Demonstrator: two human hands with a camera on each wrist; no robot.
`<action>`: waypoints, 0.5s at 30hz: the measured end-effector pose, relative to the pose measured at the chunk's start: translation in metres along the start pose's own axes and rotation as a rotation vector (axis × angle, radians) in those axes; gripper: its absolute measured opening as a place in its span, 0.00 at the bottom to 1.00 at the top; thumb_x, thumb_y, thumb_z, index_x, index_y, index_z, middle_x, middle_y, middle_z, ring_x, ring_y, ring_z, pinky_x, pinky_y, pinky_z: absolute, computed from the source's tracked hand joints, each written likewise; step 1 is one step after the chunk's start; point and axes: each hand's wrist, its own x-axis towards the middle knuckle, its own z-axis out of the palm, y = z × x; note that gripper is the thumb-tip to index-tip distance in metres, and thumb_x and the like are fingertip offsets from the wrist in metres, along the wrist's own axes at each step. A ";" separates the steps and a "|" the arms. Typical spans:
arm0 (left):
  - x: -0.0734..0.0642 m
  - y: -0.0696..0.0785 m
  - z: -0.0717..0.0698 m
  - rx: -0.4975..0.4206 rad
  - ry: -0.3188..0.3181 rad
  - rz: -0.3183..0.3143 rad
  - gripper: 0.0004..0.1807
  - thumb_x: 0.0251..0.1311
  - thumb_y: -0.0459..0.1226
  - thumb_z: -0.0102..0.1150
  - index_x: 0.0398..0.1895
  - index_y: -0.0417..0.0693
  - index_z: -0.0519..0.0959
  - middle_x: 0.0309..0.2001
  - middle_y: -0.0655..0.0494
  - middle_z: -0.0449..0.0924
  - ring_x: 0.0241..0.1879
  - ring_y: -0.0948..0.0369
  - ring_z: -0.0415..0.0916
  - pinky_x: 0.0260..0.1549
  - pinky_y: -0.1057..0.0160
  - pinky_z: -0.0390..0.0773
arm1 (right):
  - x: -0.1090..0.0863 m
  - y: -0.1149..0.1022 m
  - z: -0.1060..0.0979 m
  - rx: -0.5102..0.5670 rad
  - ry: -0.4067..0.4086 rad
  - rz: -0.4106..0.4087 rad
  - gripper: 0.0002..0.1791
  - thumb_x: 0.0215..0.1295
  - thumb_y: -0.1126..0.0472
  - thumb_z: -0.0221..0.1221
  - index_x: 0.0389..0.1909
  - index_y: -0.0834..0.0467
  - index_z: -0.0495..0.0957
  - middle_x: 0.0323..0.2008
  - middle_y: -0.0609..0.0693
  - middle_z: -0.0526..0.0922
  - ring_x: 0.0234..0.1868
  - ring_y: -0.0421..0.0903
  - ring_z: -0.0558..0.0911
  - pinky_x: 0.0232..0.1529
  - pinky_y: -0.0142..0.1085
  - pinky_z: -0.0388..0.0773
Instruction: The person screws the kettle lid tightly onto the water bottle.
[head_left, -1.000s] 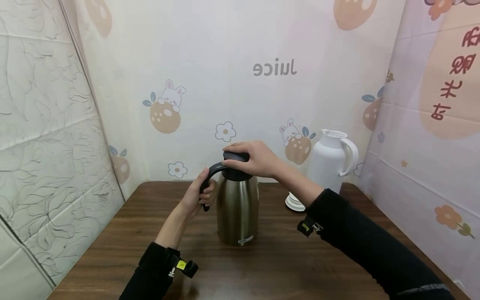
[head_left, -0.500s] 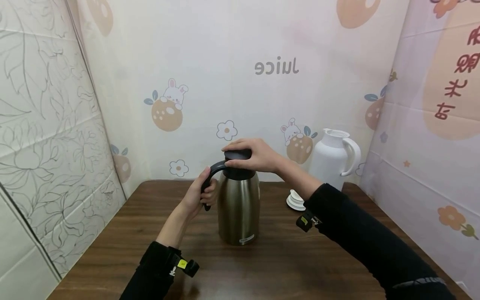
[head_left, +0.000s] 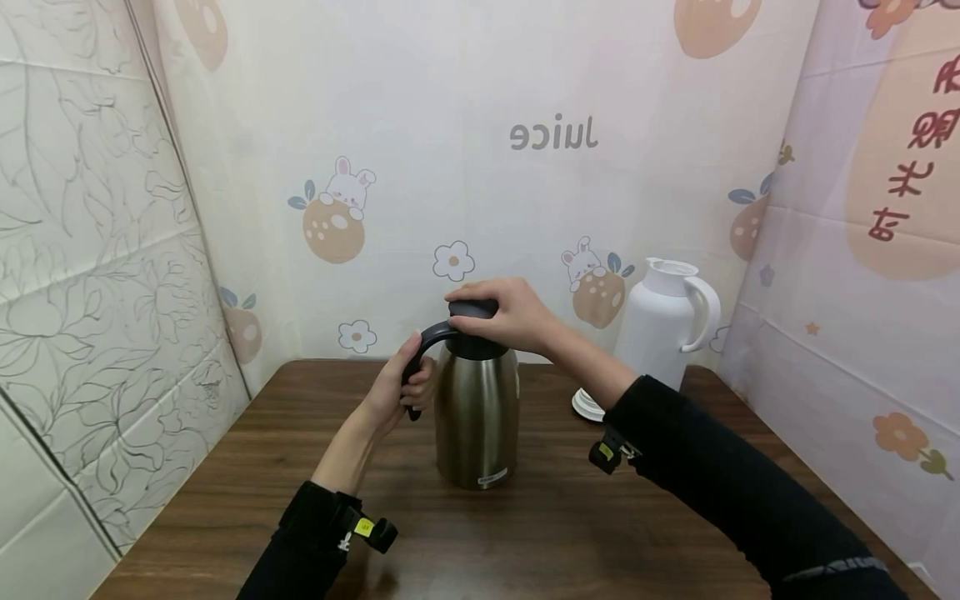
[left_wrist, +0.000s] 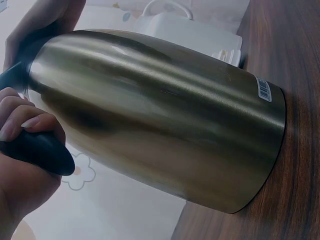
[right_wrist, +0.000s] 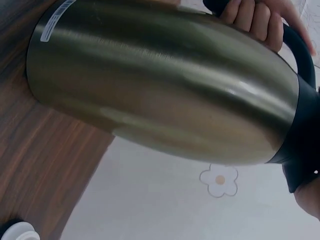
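A brushed gold-toned thermos jug point(head_left: 477, 417) stands upright on the wooden table in the head view. My left hand point(head_left: 393, 387) grips its black handle point(head_left: 429, 337), the fingers wrapped around it. From above, my right hand point(head_left: 513, 314) holds the black lid point(head_left: 471, 309), thumb at the near side and fingers over the far side. In the left wrist view the jug body point(left_wrist: 160, 110) fills the middle, with a barcode label point(left_wrist: 263, 89) near its base. The right wrist view shows the left-hand fingers point(right_wrist: 252, 20) curled on the handle.
A white jug point(head_left: 658, 325) with a handle stands at the back right of the table point(head_left: 315, 450). Beside it lies a white lid point(head_left: 587, 406), partly behind my right forearm. Patterned cloth walls point(head_left: 450, 167) enclose the table at the back and sides.
Both hands stay on the jug, which stands in the same place. My right hand and wrist shift slightly, and the head view tilts a little.
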 end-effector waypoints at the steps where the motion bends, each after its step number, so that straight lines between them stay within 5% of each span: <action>1: 0.000 0.000 0.000 0.002 -0.001 0.001 0.33 0.84 0.60 0.28 0.17 0.57 0.57 0.12 0.71 0.57 0.12 0.68 0.50 0.18 0.66 0.55 | 0.000 -0.001 0.001 -0.008 0.008 0.007 0.19 0.68 0.51 0.72 0.58 0.50 0.88 0.55 0.43 0.88 0.56 0.41 0.84 0.52 0.41 0.79; 15: 0.001 -0.001 0.000 0.012 -0.003 -0.002 0.33 0.84 0.59 0.27 0.17 0.57 0.57 0.12 0.70 0.56 0.12 0.67 0.48 0.18 0.65 0.53 | -0.005 -0.030 0.022 -0.207 0.193 0.172 0.21 0.69 0.50 0.66 0.56 0.57 0.88 0.53 0.51 0.89 0.38 0.46 0.84 0.33 0.38 0.75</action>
